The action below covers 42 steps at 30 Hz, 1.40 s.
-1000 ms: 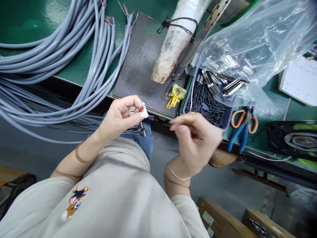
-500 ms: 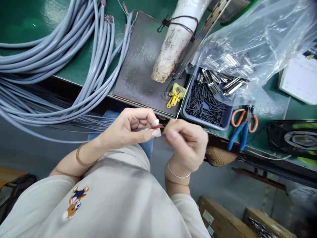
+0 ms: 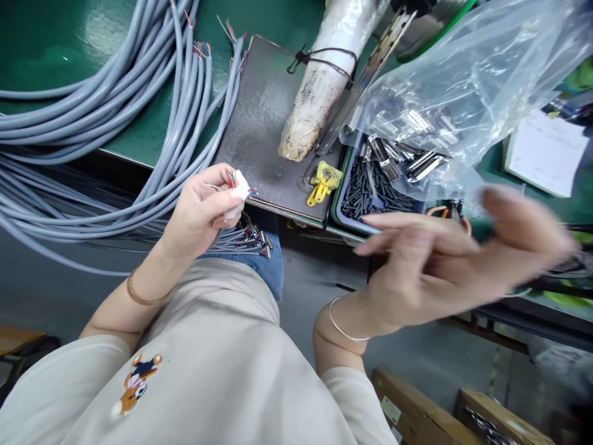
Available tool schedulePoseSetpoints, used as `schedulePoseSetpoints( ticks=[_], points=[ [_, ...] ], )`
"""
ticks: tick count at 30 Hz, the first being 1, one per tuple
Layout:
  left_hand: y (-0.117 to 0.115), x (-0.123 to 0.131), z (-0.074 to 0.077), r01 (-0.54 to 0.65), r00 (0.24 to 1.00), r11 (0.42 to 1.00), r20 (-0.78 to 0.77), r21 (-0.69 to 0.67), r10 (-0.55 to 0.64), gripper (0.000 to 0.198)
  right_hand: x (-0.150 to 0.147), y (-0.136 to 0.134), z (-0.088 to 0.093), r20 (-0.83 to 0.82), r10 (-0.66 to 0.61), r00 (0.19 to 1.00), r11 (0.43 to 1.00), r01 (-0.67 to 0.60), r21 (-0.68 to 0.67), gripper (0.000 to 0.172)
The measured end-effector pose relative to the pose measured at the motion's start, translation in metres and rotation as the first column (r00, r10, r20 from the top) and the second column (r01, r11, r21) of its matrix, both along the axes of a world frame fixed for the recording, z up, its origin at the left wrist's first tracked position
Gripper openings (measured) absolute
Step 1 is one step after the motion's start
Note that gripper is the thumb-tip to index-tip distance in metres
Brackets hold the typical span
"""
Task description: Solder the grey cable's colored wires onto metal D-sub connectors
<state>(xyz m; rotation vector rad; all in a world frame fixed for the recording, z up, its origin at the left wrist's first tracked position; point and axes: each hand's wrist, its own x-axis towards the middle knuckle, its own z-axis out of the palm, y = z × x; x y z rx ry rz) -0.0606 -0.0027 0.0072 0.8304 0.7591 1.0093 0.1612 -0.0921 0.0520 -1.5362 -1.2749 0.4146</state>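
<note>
My left hand (image 3: 197,207) is closed, pinching the colored wires (image 3: 230,178) at the end of a cable between thumb and fingers. White wrapping covers its fingertips, and red, green and blue wire ends stick out around it. My right hand (image 3: 430,262) is off to the right, smeared by motion, with its fingers stretched apart and nothing seen in them. It passes in front of the blue bin (image 3: 354,227) of short black tubes (image 3: 359,191) and partly hides the pliers (image 3: 456,213). Below my left hand, cable ends with metal connectors (image 3: 259,241) lie over my lap.
Grey cables (image 3: 115,99) cover the table's left side and hang over its edge. A dark board (image 3: 259,99) carries a wrapped white roll (image 3: 319,80) and yellow snips (image 3: 322,185). A plastic bag (image 3: 445,80) and metal connectors (image 3: 384,154) lie by the bin; paper (image 3: 546,148) lies right.
My hands have parted. The left moved left and slightly up with the wires; the right let go of them, opened and swung right, toward the pliers.
</note>
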Motion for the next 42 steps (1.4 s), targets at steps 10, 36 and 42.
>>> schedulePoseSetpoints(
  ticks=[10, 36, 42],
  points=[
    [-0.019, 0.031, 0.011, 0.13, 0.966, 0.932, -0.256, 0.337, -0.042, 0.012, 0.021, 0.008, -0.002, 0.672, 0.112, 0.732, 0.992, -0.12, -0.036, 0.018],
    [0.009, -0.036, -0.009, -0.297, 0.955, 0.955, 0.027, 0.018, 0.297, 0.022, 0.106, 0.099, -0.028, 0.526, -0.1, 0.845, 0.924, 0.274, -0.266, 0.02],
    [0.008, -0.032, -0.01, -0.315, 0.949, 0.949, 0.018, 0.004, 0.315, 0.02, 0.102, 0.091, -0.033, 0.479, -0.022, 0.878, 0.95, 0.168, -0.263, 0.011]
  ],
)
